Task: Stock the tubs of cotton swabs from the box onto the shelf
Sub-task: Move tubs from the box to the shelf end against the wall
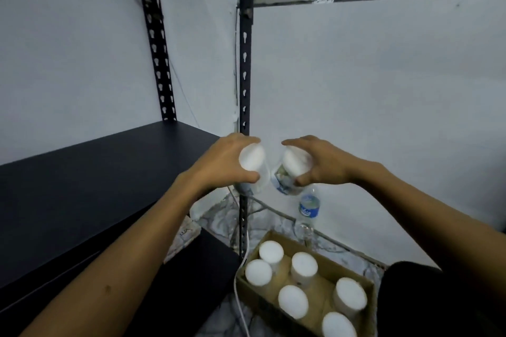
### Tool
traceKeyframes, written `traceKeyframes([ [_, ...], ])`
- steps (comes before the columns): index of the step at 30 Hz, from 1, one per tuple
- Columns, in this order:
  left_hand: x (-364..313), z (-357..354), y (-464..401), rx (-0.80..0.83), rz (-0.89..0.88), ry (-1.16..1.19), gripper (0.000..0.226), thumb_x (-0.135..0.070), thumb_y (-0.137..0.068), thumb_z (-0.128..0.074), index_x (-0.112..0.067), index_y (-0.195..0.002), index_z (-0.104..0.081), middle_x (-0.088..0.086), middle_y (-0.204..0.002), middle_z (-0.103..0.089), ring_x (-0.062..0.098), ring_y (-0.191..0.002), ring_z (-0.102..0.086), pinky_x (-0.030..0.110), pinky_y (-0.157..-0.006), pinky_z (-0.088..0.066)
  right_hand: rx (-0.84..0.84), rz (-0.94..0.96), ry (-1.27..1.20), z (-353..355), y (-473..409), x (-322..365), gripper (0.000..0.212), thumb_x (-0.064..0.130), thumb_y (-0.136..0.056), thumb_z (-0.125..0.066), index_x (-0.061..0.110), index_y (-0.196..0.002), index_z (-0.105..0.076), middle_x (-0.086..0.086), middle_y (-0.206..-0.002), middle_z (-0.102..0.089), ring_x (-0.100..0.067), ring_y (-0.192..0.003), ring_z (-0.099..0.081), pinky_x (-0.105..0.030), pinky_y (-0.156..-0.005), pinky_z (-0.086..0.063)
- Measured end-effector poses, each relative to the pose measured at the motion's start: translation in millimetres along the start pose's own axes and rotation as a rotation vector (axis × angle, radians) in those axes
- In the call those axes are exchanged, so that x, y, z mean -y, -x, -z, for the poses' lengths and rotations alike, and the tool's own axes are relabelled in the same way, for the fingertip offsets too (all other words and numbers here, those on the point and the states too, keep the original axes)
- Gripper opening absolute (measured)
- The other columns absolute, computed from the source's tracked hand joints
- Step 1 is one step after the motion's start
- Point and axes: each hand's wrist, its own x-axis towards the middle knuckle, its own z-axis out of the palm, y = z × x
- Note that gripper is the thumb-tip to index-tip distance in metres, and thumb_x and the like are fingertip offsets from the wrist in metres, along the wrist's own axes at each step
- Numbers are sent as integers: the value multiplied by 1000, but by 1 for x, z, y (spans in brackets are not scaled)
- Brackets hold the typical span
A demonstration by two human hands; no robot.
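While two light, rigid, slick tubs (pixel 253 165) are gripped round their lids by the left hand (pixel 227 163) and right hand (pixel 321 163), six remain boxed at five o'clock.

Pale walls (pixel 356 85), marbled floor (pixel 219 216), black slotted uprights (pixel 244 63)

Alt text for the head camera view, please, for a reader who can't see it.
A person's left hand and right hand each hold a white-lidded tub of cotton swabs beside an empty black shelf. Six more tubs stand in an open cardboard box on the floor below, near a water bottle.
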Motion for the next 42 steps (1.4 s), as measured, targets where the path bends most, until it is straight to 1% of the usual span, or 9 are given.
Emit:
traceKeyframes([
  [4,4,34,12,-94,7,14,64,-33,-71,-77,-30,-131,-54,-8,-130,-52,11,-119,-45,28,-93,-37,-39,91,-18,11,-21,25,88,34,-68,-79,30,-144,-35,-3,-139,-42,-20,-120,-43,-31,-97,-39],
  [9,28,63,27,-186,66,-24,68,-36,-70,-78,-32,-133,-53,-9,-137,-50,11,-124,-45,25,-96,-34,-40,195,-85,11,-47,60,86,33,-65,-79,33,-141,-38,2,-137,-44,-17,-119,-45,-32,-96,-43],
  [15,67,91,62,-238,196,-28,63,-41,-68,-76,-39,-127,-54,-14,-131,-51,7,-116,-47,25,-89,-36,-25,274,-265,2,-71,105,74,30,-69,-80,32,-128,-35,2,-121,-47,-19,-102,-53,-29,-73,-53],
  [19,87,111,93,-296,281,-71,60,-38,-71,-77,-37,-126,-54,-16,-128,-49,2,-114,-43,24,-91,-35,42,337,-287,-16,-99,140,65,34,-70,-79,33,-119,-35,0,-114,-49,-19,-95,-55,-36,-72,-56],
  [29,133,158,173,-359,521,-298,44,-42,-77,-74,-24,-115,-62,-9,-116,-54,9,-108,-47,19,-84,-33,84,548,-386,-74,-175,233,52,47,-70,-77,32,-114,-55,10,-122,-51,-12,-107,-51,-24,-81,-46],
  [32,133,170,197,-336,586,-399,42,-27,-79,-69,-20,-120,-65,0,-125,-53,17,-120,-43,23,-96,-30,151,596,-386,-83,-187,261,61,50,-72,-73,29,-126,-55,6,-132,-45,-15,-117,-47,-27,-90,-41],
  [34,131,180,218,-330,628,-444,41,-17,-76,-64,-18,-117,-67,2,-123,-59,18,-114,-51,27,-98,-38,211,647,-395,-84,-189,281,61,46,-75,-73,24,-129,-57,6,-131,-46,-15,-119,-47,-26,-93,-41],
  [38,114,200,269,-447,828,-473,23,-32,-74,-67,-23,-95,-67,-7,-94,-65,11,-85,-58,25,-69,-44,226,746,-492,-88,-173,324,51,41,-73,-78,21,-118,-64,20,-99,-52,-5,-95,-53,-13,-77,-41],
  [42,95,208,315,-549,919,-599,32,-49,-73,-73,-20,-76,-59,-7,-75,-61,10,-71,-54,28,-59,-42,135,867,-417,-109,-157,369,64,68,-61,-70,23,-106,-63,5,-108,-47,-13,-103,-48,-30,-87,-44],
])
